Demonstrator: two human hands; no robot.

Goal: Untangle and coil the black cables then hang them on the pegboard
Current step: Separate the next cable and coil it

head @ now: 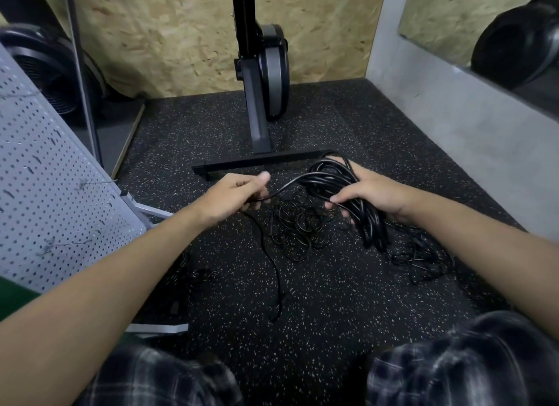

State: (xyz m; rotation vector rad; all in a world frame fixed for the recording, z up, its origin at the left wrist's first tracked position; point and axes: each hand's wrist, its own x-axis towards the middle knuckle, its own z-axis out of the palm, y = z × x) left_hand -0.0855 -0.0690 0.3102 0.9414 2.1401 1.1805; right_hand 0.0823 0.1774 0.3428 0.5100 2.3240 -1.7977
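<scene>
- Now your right hand point(372, 190) grips the coil point(331, 175) of thick black cable, fingers curled under the loops.
- Your left hand point(233, 193) pinches the free strand point(287, 187), which runs sideways from the coil to that hand, then drops to the floor point(302, 299).
- By my judgement, the next loop feeds left to right along that strand.
- A thin tangle point(298, 227) lies on the floor just below and between both hands.
- The pegboard point(45, 178) stands outside your left arm.

Two grips: left grip point(239, 193), right grip point(373, 193). One coiled cable bundle point(329, 178). Two loose tangles on the floor point(332, 302): centre tangle point(295, 227), right tangle point(420, 256). One pegboard point(45, 178), left of frame. One machine stand point(260, 127), upper centre
</scene>
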